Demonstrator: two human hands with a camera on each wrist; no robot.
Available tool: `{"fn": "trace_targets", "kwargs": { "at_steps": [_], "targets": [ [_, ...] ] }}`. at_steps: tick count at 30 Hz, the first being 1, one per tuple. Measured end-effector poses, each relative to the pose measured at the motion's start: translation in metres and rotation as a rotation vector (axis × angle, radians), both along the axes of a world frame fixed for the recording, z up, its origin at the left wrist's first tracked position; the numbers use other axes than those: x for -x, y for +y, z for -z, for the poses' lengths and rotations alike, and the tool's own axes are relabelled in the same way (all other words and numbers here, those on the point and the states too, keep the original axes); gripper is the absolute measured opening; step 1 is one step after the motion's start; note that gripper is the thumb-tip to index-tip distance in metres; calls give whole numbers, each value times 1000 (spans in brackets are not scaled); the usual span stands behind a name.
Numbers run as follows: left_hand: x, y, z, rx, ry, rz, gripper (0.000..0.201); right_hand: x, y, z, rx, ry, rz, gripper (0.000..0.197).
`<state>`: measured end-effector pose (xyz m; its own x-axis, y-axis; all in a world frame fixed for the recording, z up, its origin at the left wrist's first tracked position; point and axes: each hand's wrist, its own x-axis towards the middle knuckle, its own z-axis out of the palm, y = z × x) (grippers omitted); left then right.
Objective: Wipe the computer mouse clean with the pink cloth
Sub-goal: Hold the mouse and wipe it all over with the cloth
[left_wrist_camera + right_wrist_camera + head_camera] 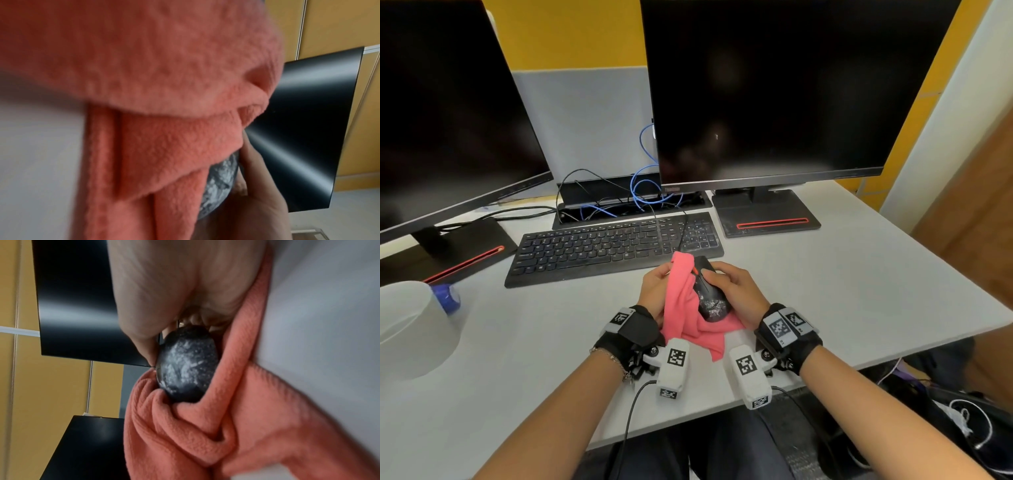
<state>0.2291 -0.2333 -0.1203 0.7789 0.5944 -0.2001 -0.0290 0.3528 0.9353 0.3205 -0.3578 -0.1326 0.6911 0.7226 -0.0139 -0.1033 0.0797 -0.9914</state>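
Note:
The black computer mouse (709, 292) is held above the desk in front of the keyboard, its back end smeared with white dust (186, 363). My right hand (732, 291) grips it from the right side, thumb on its top. My left hand (655, 291) holds the pink cloth (685, 308) against the mouse's left side. The cloth drapes down under the mouse and onto the desk. In the left wrist view the cloth (154, 113) fills most of the picture, with a strip of the dusty mouse (218, 183) beside it. The left fingers are hidden behind the cloth.
A black keyboard (613, 245) lies just beyond the hands. Two dark monitors (774, 89) stand behind on stands, with cables (643, 192) between them. A white roll with a blue core (417, 318) sits at the left. The desk's front edge (825, 370) runs close under my wrists.

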Motion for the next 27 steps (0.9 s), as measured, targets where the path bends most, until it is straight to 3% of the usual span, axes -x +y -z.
{"fn": "trace_targets", "kwargs": {
  "at_steps": [10,18,27],
  "targets": [
    [13,2,-5,141,-4,68,9,-4,-1,-1,46,23,13,24],
    [8,0,-4,59,-4,21,16,-2,3,1,98,-105,12,18],
    [10,2,-2,47,0,33,14,-3,1,2,92,-58,5,20]
  ]
}}
